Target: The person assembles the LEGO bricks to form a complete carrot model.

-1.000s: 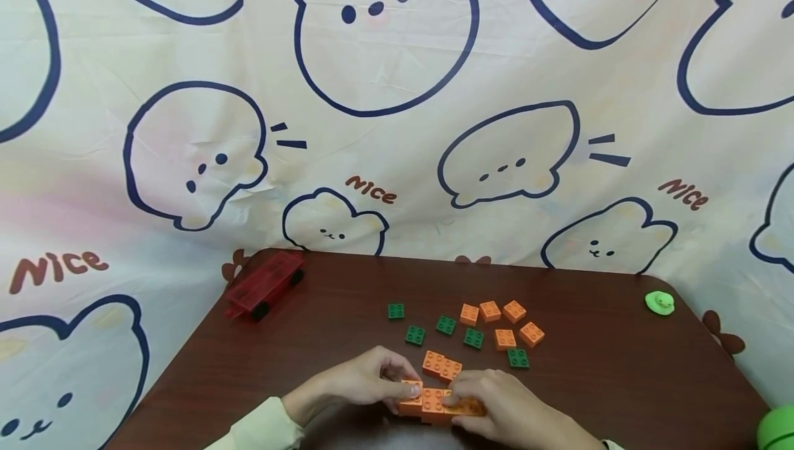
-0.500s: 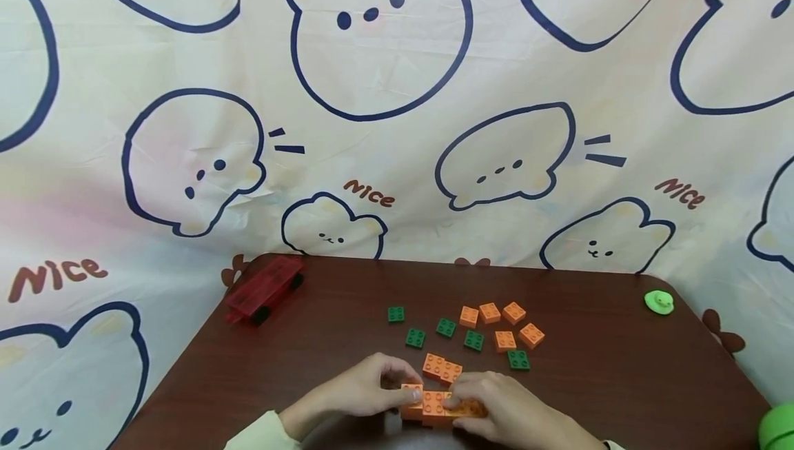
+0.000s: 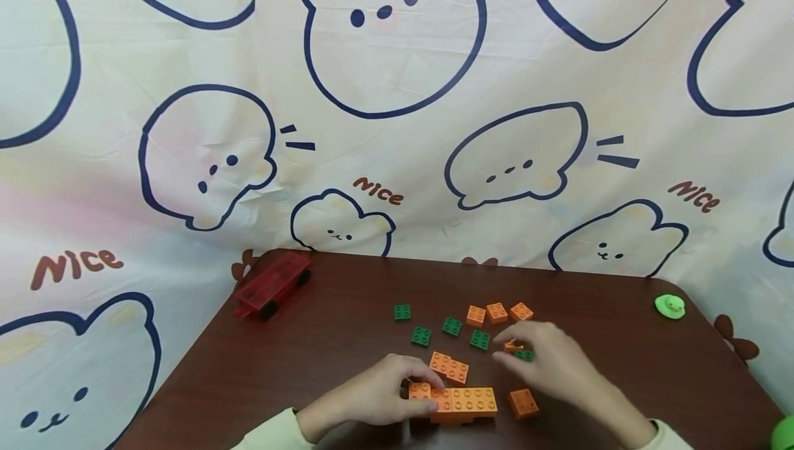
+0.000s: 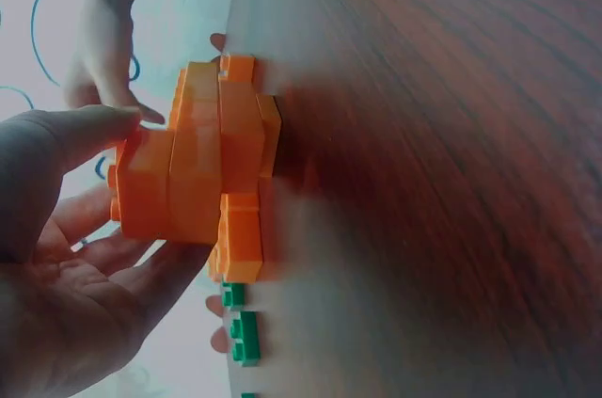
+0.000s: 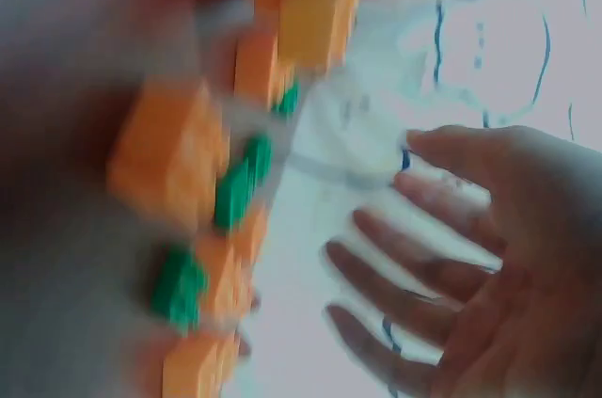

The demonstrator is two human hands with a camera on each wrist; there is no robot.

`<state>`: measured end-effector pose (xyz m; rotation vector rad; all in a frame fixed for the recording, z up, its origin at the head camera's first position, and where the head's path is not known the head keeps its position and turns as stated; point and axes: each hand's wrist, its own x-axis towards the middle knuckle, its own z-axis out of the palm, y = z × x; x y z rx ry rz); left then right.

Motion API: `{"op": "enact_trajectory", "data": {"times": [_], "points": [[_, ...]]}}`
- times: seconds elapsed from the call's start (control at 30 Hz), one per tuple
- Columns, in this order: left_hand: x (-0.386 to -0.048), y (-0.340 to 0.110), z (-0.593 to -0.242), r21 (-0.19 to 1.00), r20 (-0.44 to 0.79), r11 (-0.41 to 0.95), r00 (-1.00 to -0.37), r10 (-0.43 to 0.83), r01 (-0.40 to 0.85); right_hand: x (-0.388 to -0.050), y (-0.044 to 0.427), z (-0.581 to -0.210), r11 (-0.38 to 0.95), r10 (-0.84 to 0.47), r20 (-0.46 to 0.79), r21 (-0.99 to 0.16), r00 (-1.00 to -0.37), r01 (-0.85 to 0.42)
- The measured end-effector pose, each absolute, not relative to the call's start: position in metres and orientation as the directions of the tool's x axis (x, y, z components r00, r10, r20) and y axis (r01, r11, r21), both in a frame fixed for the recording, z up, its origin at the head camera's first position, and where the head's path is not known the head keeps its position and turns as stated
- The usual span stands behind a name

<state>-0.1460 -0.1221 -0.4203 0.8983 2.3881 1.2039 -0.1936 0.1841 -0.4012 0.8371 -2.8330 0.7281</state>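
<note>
At the table's near side the left hand (image 3: pixel 384 389) grips the left end of an orange brick assembly (image 3: pixel 474 402). Thumb and fingers pinch the assembly (image 4: pixel 196 153) in the left wrist view too. The right hand (image 3: pixel 555 364) hovers over the orange and green bricks at the right, its fingers spread. In the right wrist view this hand (image 5: pixel 489 257) holds nothing. A single orange brick (image 3: pixel 524 403) lies just right of the assembly, and a joined orange pair (image 3: pixel 449 367) lies behind it.
Several green bricks (image 3: pixel 452 326) and orange bricks (image 3: pixel 497 312) lie farther back. A red wheeled toy (image 3: pixel 275 286) stands at the back left, a small light-green toy (image 3: pixel 670 307) at the back right. A green object (image 3: pixel 784 433) is at the right edge.
The right hand has let go of the assembly and moved right and back, uncovering the assembly's right end and the single orange brick. The left hand keeps its grip.
</note>
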Motion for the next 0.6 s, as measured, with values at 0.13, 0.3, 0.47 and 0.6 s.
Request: {"op": "enact_trajectory", "data": {"times": [0.13, 0.3, 0.47, 0.6], "points": [[-0.146, -0.118, -0.417, 0.777, -0.004, 0.465, -0.736, 0.677, 0.424, -0.218, 0.207, -0.404, 0.870, -0.297, 0.143, -0.367, -0.944, -0.329], [-0.150, -0.115, -0.414, 0.742, -0.005, 0.491, -0.728, 0.685, 0.456, -0.242, 0.230, -0.419, 0.931, -0.168, 0.057, -0.320, -0.984, -0.178], [-0.151, -0.105, -0.417, 0.680, -0.007, 0.531, -0.720, 0.694, 0.506, -0.253, 0.241, -0.429, 0.949, -0.151, -0.038, -0.287, -0.988, -0.134], [-0.152, -0.095, -0.422, 0.633, -0.020, 0.567, -0.721, 0.692, 0.527, -0.256, 0.245, -0.437, 0.944, -0.184, -0.048, -0.286, -0.982, -0.163]]}}
